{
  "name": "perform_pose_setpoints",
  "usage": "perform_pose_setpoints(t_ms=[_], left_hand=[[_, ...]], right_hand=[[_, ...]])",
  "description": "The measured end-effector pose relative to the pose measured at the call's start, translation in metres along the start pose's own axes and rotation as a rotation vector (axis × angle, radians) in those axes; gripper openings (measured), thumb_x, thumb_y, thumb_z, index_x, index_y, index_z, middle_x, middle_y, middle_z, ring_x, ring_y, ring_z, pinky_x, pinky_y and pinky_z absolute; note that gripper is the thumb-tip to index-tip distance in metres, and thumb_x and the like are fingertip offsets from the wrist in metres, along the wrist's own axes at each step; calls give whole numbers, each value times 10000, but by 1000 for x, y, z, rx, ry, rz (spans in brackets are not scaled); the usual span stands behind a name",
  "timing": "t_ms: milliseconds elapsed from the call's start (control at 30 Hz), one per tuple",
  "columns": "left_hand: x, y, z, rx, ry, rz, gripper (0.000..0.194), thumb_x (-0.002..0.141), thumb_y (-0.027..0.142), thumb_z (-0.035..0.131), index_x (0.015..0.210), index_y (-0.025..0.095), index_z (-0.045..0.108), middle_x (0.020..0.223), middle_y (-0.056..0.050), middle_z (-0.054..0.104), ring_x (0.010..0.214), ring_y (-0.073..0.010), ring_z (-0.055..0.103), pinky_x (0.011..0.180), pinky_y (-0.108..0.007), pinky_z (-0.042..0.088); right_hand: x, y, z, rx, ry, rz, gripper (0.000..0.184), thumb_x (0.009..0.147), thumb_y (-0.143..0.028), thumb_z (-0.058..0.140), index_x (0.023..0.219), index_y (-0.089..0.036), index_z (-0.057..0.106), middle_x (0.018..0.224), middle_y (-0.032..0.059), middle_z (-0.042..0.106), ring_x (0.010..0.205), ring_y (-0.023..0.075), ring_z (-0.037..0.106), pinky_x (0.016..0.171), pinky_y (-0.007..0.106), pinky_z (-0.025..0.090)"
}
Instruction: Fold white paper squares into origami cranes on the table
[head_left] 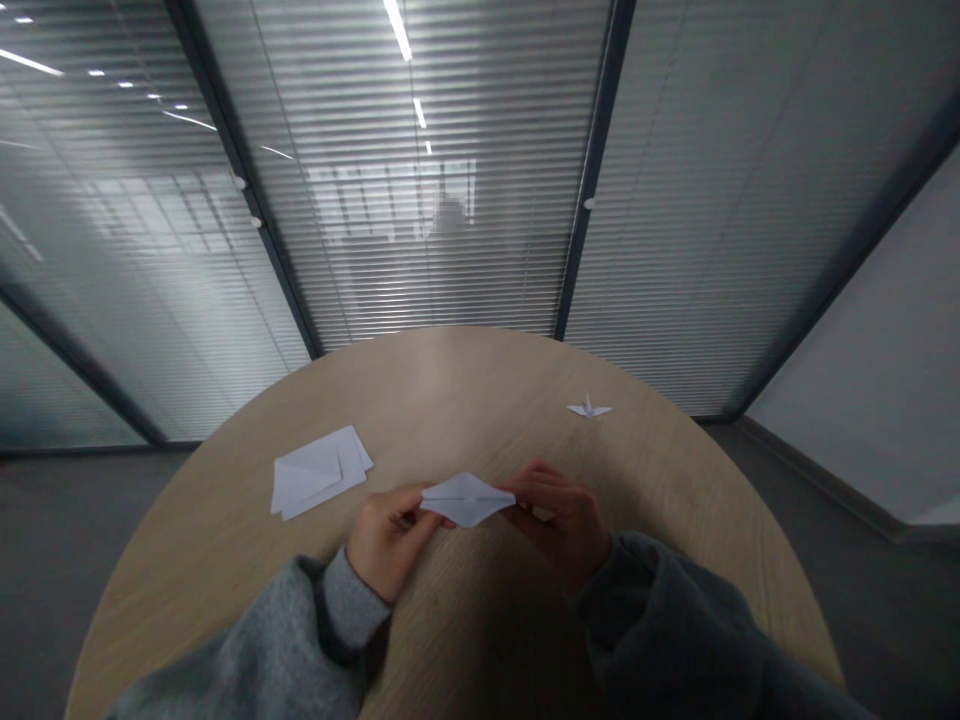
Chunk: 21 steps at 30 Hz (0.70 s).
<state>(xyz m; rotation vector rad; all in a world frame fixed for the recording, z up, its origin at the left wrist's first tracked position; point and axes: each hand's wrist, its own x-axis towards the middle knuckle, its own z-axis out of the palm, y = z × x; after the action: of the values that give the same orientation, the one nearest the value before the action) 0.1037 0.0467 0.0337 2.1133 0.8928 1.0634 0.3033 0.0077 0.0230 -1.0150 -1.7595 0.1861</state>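
A folded piece of white paper (468, 500), shaped like a long diamond with a crease along its middle, is held between my two hands above the table. My left hand (391, 538) pinches its left point between thumb and fingers. At the right point, my right hand (559, 515) grips the paper the same way, its fingers curled. Beyond my right hand a small white paper crane (589, 408) stands on the table with its wings spread. Several loose white sheets (319, 473) lie overlapping to the left of my left hand.
The round wooden table (457, 390) has its curved far edge close to a glass partition with blinds (450, 270). Dark frame posts (589, 200) divide the glass. A white wall (885, 380) stands at the right, and grey floor (67, 560) shows on both sides.
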Motion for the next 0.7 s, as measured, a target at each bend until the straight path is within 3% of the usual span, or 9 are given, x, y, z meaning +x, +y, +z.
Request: perform_pose_setpoints(t_ms=[133,300,700], left_hand=[[-2,-2,-1,152,1,101,205,782,189,524,691,178,707,539,-19,648,512,-159,596,525,-231,448],[-4,-4,-1,239,-47,171,200,814,192,475,762,176,667,603,-25,632,532,-150,573,510,-220,430],[-5,-4,1,258,-129,111,217,819,185,469,904,180,668,704,-47,693,606,-172,628,553,-235,461]], right_hand=[[1,-3,-1,-68,-4,-92,234,893,-282,523,789,-192,712,563,26,605,536,148,500,522,267,423],[1,-3,-1,-152,-22,-167,215,893,-247,505,767,-189,669,570,30,595,553,156,498,532,267,415],[-2,-1,5,-212,-67,-231,142,887,-198,500,828,-181,627,638,39,634,612,168,528,572,269,419]])
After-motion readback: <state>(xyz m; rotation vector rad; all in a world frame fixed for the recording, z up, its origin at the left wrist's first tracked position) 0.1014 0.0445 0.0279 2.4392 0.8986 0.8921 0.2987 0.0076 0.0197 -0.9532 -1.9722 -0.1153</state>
